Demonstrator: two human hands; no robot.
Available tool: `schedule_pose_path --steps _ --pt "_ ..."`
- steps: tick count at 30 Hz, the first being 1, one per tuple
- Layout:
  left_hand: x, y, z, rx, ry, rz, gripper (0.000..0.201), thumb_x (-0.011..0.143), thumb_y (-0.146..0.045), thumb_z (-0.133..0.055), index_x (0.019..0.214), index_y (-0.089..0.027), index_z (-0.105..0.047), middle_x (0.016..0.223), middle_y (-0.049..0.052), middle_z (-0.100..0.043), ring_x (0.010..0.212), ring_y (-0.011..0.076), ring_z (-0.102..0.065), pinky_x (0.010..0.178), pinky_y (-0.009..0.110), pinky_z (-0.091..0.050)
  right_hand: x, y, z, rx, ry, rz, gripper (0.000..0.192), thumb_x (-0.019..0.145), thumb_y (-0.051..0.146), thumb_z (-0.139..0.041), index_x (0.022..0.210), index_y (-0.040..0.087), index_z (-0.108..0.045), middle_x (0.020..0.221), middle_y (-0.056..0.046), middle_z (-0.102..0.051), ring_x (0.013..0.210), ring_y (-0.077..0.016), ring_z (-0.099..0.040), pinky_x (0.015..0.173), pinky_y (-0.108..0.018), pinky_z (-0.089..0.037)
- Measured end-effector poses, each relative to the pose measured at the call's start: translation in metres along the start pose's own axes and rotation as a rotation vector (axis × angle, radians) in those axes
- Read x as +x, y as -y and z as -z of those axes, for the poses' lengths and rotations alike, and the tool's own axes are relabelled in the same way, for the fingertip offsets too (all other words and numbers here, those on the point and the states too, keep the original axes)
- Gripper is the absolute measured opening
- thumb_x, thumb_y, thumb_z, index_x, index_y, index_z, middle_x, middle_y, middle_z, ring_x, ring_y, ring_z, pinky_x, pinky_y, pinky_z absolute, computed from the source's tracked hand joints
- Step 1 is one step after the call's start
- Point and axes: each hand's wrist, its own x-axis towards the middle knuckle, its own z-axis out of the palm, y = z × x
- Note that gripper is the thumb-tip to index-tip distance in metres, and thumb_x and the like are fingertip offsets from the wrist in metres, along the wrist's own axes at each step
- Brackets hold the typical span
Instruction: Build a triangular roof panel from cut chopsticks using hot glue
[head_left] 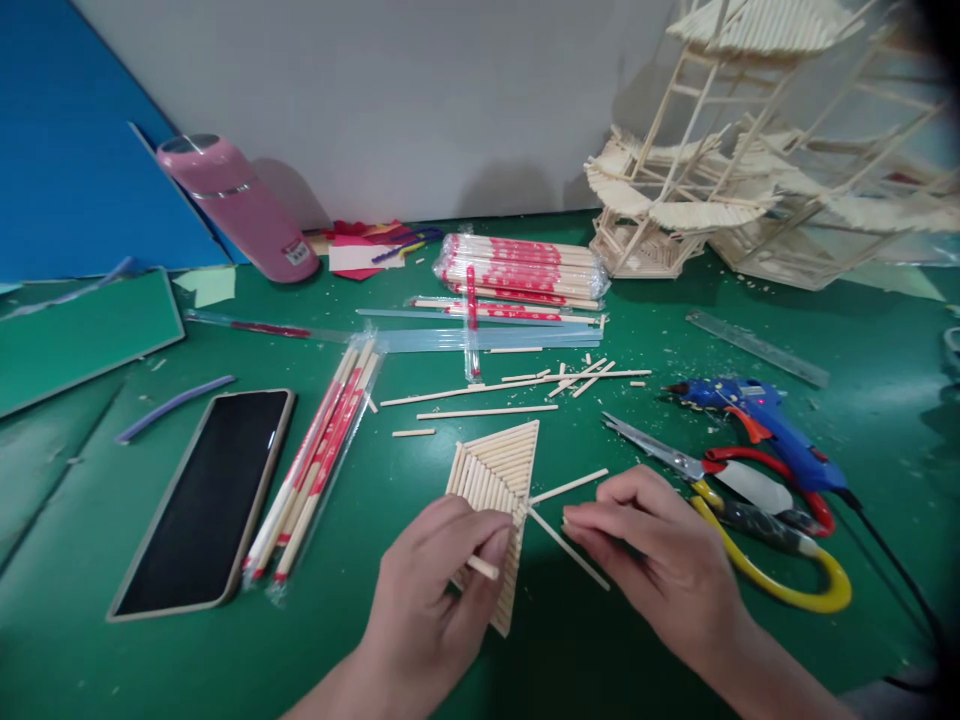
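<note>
In front of me lies a panel of thin wooden sticks [506,450], laid side by side in slanting rows, with two bare sticks spreading from its right corner. My left hand [439,580] is over the panel's lower left part, closed around a short wooden stick [482,567] whose end pokes out below the thumb. Just right of the bare sticks is my right hand [652,560], thumb and fingertips pinched together. What sits in that pinch, if anything, is too small to make out. Scissors [675,452] with red and yellow handles lie beyond the right hand.
A blue glue gun [772,410] with a cord lies at right. Loose sticks [487,411] and wrapped sticks [525,265] lie behind the panel. A phone [206,500] and pink bottle [236,205] are at left. Stick-built tower models [697,190] stand back right, near a clear ruler [757,348].
</note>
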Motion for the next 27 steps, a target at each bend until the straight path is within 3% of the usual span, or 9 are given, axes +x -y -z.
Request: schedule_pose_path --steps 3,8,27 --pt "-0.001 0.01 -0.005 0.167 -0.002 -0.084 0.015 0.081 -0.012 -0.048 0.08 -0.016 -0.062 0.064 0.002 -0.056 0.058 0.0136 -0.047 0.053 0.024 -0.037 0.0 -0.004 -0.007 -0.043 0.047 -0.01 0.014 0.082 0.015 -0.054 0.088 0.021 -0.065 0.071 -0.001 -0.053 0.066 -0.0125 -0.05 0.054 -0.025 -0.041" --pt "-0.006 0.02 -0.012 0.321 0.119 -0.076 0.018 0.08 -0.011 -0.044 0.082 -0.016 -0.062 0.066 0.004 -0.056 0.061 0.0168 -0.047 0.057 0.029 -0.035 0.001 -0.005 -0.018 -0.118 0.081 -0.015 0.013 0.081 0.018 -0.056 0.087 0.023 -0.066 0.071 -0.001 -0.054 0.067 -0.013 -0.049 0.056 -0.025 -0.04" --pt "-0.008 0.02 -0.014 0.334 0.168 -0.046 0.02 0.081 -0.011 -0.04 0.081 -0.017 -0.059 0.066 0.003 -0.054 0.063 0.0175 -0.045 0.058 0.03 -0.03 0.006 -0.01 -0.026 -0.136 0.123 -0.006 0.016 0.082 0.02 -0.055 0.091 0.024 -0.067 0.074 -0.002 -0.058 0.068 -0.0141 -0.051 0.057 -0.026 -0.041"
